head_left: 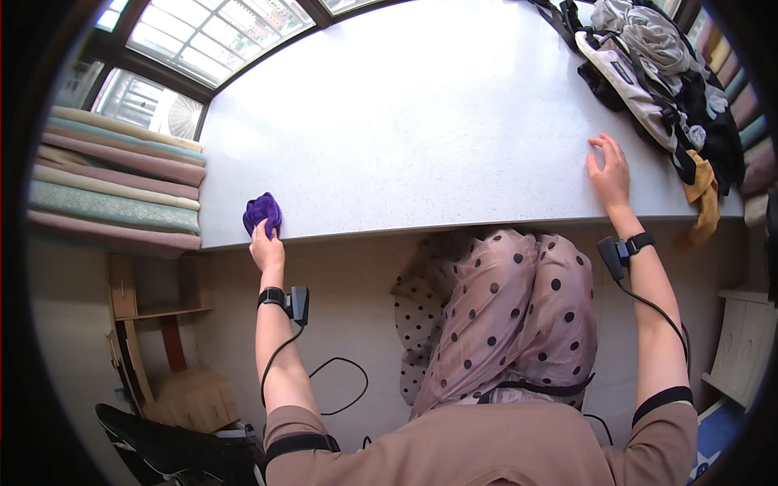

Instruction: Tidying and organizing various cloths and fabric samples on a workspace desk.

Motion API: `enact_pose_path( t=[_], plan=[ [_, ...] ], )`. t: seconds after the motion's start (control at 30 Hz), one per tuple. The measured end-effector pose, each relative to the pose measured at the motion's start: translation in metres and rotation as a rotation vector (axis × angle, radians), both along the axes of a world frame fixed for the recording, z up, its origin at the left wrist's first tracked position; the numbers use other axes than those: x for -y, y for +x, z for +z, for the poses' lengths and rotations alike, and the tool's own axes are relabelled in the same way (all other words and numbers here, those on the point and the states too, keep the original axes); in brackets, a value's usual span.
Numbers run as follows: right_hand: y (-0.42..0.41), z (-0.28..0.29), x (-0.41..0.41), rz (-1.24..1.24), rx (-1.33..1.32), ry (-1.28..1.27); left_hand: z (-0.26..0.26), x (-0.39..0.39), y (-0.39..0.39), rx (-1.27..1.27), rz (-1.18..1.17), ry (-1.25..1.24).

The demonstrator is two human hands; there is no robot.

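Note:
A crumpled purple cloth point(262, 212) lies against the white window ledge point(389, 152), near its left front corner. My left hand point(267, 246) grips the lower edge of this cloth, thumb and fingers pressed to it. Far to the right, my right hand point(609, 173) is over the ledge with its fingers bent and apart, holding nothing. Whether its fingertips touch the surface I cannot tell. Close by that hand is a heap of clothes and bags with a white bag point(626, 85) on its near side.
Curtains in pink, green and cream point(115, 182) hang at the left end. A yellow cloth point(703, 188) droops over the ledge's front edge at right. Barred windows point(213, 36) stand behind. Cables trail from both wrist-worn devices; the left device point(298, 305) is dark.

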State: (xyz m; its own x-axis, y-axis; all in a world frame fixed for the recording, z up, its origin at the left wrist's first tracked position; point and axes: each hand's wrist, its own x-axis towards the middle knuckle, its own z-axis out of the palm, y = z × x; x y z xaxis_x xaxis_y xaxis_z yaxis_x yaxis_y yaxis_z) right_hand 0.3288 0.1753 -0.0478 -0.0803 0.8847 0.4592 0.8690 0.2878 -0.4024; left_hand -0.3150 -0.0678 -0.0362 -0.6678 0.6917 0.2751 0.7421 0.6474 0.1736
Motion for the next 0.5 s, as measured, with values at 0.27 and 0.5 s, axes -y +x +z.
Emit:
enact_pose_path(
  t=[0.27, 0.5],
  plan=[
    [0.001, 0.001, -0.001, -0.015, -0.011, 0.015, 0.077, -0.053, 0.114, 1.597, -0.181, 0.508],
    [0.003, 0.001, 0.0, -0.01, -0.058, 0.022, 0.1, -0.076, 0.182, 1.908, -0.333, 0.464]
  ],
)
